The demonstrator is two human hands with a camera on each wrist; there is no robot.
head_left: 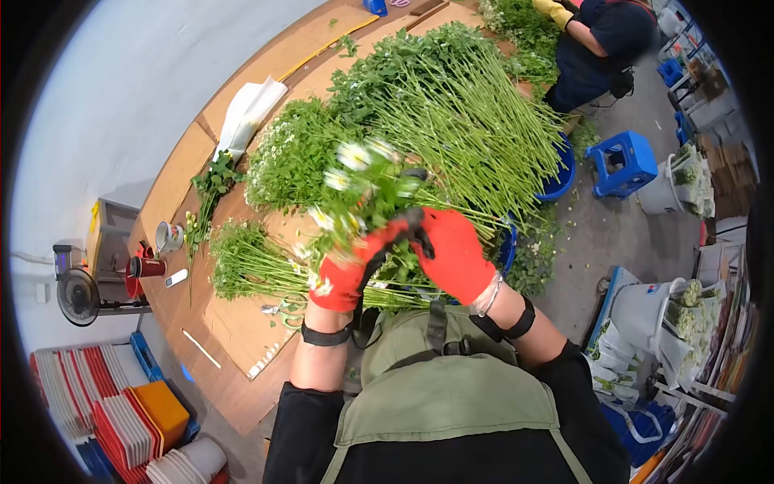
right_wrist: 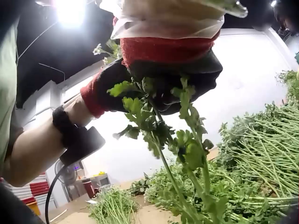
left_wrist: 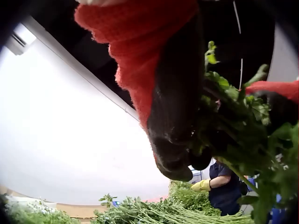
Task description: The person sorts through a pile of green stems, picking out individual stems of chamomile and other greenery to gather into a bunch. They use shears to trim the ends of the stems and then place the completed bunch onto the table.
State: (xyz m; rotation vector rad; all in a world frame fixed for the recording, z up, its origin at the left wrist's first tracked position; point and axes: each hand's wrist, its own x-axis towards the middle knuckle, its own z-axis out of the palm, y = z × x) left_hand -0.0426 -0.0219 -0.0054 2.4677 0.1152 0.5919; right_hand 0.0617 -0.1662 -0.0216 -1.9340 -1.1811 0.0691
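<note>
White daisy-like flowers (head_left: 352, 157) with leafy green stems stand up in front of the person's chest, partly blurred. My left hand (head_left: 345, 270), in a red glove with black coating, curls round the stems; its dark fingers (left_wrist: 175, 126) lie against the leaves in the left wrist view. Close beside it, my right hand (head_left: 455, 254) in a matching glove grips stems as well. Leafy stems (right_wrist: 161, 154) hang below that hand in the right wrist view. Under both hands lie green bunches, partly hidden by the gloves.
A large heap of long stems (head_left: 459, 121) covers the table's right side. Small-flowered bunches (head_left: 294, 153) and scissors (head_left: 286, 311) lie on the left. A blue stool (head_left: 621, 164) stands on the floor. Another person (head_left: 605, 48) in yellow gloves works at the far end.
</note>
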